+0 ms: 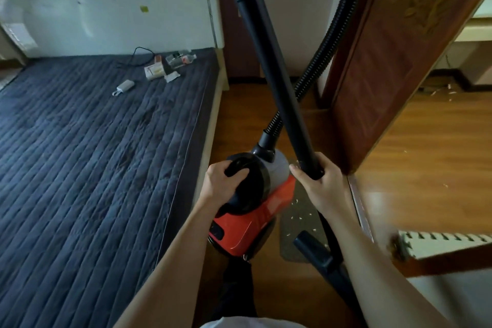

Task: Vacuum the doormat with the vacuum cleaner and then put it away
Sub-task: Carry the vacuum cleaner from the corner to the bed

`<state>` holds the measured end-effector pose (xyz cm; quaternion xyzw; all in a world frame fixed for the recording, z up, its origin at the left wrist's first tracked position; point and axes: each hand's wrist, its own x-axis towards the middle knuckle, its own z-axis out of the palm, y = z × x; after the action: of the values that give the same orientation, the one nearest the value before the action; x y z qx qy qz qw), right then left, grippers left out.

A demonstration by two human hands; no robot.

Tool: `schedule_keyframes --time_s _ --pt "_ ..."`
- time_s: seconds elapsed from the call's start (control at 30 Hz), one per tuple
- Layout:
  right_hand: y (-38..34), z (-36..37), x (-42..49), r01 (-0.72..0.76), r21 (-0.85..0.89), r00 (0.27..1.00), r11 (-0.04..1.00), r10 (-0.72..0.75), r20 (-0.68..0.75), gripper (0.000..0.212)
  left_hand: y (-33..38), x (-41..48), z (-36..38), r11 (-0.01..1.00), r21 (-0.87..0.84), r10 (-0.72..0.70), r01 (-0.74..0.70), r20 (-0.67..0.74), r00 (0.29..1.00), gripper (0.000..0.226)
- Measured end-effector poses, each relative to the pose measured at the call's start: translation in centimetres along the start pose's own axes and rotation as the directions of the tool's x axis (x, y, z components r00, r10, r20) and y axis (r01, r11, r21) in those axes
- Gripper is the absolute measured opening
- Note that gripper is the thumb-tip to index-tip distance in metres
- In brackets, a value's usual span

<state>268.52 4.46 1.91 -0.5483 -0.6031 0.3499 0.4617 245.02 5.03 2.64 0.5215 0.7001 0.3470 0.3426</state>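
Head view: L hand point(223, 181) curled round the black top handle of the red vacuum cleaner point(247, 224), which is btwn bed point(93, 141) & wooden door point(386, 74), just left of the grey doormat point(298, 221). R hand point(319, 184) wraps the black wand point(269, 56), tilted up-left; ribbed hose point(327, 42) crosses behind it. White scraps point(295, 201) lie on the mat; can't tell if the vac touches the floor

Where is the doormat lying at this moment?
In the head view the doormat lies on the floor, low and right of centre, just right of the red vacuum cleaner, near the foot of the wooden door.
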Motion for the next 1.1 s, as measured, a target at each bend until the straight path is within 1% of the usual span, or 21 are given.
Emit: schedule_keyframes --time_s 0.1,0.23,0.3,0.43,0.53,0.67,0.73,0.83,0.97,1.1 --pt "0.2 2.8 5.2 0.007 -0.015 1.000 1.000 -0.007 0.013 0.027 -0.6 5.6 -0.8 1.000 -0.016 -0.022 0.022 0.012 1.000 0.015" --pt "0.0 6.9 12.3 0.010 -0.034 1.000 0.999 -0.010 0.000 0.030 -0.7 13.5 -2.4 0.998 -0.054 -0.037 0.040 0.063 0.997 0.013" --pt "-0.3 8.9 15.8 0.014 -0.031 1.000 0.999 -0.014 -0.006 0.028 -0.7 17.3 -3.5 0.998 -0.053 -0.015 0.019 0.076 0.997 0.017" --pt "-1.1 12.1 22.1 0.048 -0.048 0.998 0.998 -0.050 -0.041 0.027 -0.6 23.6 -5.4 0.998 -0.017 0.054 -0.053 0.104 0.993 0.014" --pt "-1.3 13.8 25.9 0.032 -0.078 0.996 0.996 -0.038 -0.079 0.028 -0.5 27.5 -6.5 0.997 0.000 0.075 -0.076 0.104 0.992 0.012" --pt "-0.9 15.3 30.5 0.016 -0.061 0.992 0.998 -0.023 -0.122 0.024 -0.9 32.8 -7.4 0.997 0.011 0.080 -0.081 0.088 0.993 0.011" --pt "-0.3 15.9 32.6 0.002 -0.057 0.992 0.998 -0.009 -0.123 0.019 -1.1 35.3 -7.5 0.996 0.020 0.084 -0.086 0.073 0.994 0.013" --pt "0.6 16.8 35.9 -0.022 -0.023 0.992 0.999 0.019 -0.124 0.018 -1.0 38.6 -7.1 0.997 0.017 0.078 -0.079 0.056 0.995 0.015" --pt "2.4 18.0 41.2 -0.048 0.021 0.993 0.999 0.049 -0.104 0.017 -0.6 43.6 -6.4 0.998 0.020 0.061 -0.062 0.025 0.998 0.017" --pt "4.5 18.4 48.2 -0.059 0.048 0.996 0.997 0.062 -0.069 0.015 0.8 50.1 -5.3 0.999 0.001 0.043 -0.043 -0.008 0.999 0.014"
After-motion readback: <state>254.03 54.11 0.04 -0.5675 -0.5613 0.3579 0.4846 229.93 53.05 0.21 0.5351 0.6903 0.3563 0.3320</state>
